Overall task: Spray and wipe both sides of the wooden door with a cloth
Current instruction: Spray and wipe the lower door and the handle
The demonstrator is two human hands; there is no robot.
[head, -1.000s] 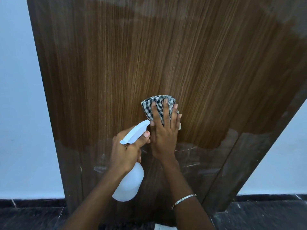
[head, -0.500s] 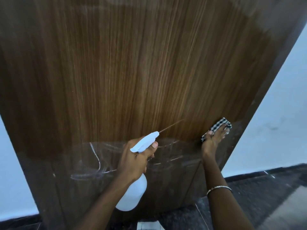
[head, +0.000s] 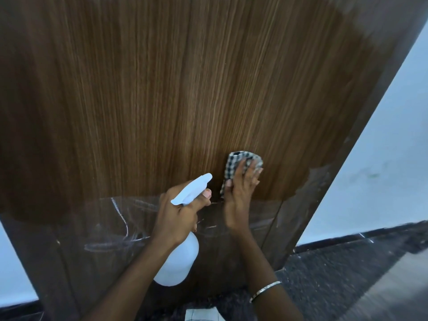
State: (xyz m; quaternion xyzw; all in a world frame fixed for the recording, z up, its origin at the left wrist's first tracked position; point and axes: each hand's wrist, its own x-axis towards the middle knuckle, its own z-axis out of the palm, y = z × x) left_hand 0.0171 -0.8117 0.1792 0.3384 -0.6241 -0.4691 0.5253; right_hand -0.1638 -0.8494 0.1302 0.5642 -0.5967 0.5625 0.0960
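Note:
The brown wooden door (head: 162, 100) fills most of the head view, and its glossy lower part shows pale smear marks. My left hand (head: 178, 216) grips a white spray bottle (head: 178, 262) by the neck, with the nozzle pointing up and right toward the door. My right hand (head: 240, 193) presses a black-and-white checked cloth (head: 234, 165) flat against the door, just right of the nozzle, fingers straight over the cloth.
The door's right edge (head: 361, 147) runs diagonally, with a pale wall (head: 382, 170) beyond it. Dark speckled floor (head: 335, 274) lies at the lower right. More pale wall (head: 14, 269) shows at the lower left. A silver bracelet (head: 266, 289) is on my right wrist.
My right hand slid the cloth from the door's right edge back left to beside the spray nozzle. The left hand and bottle stayed about where they were.

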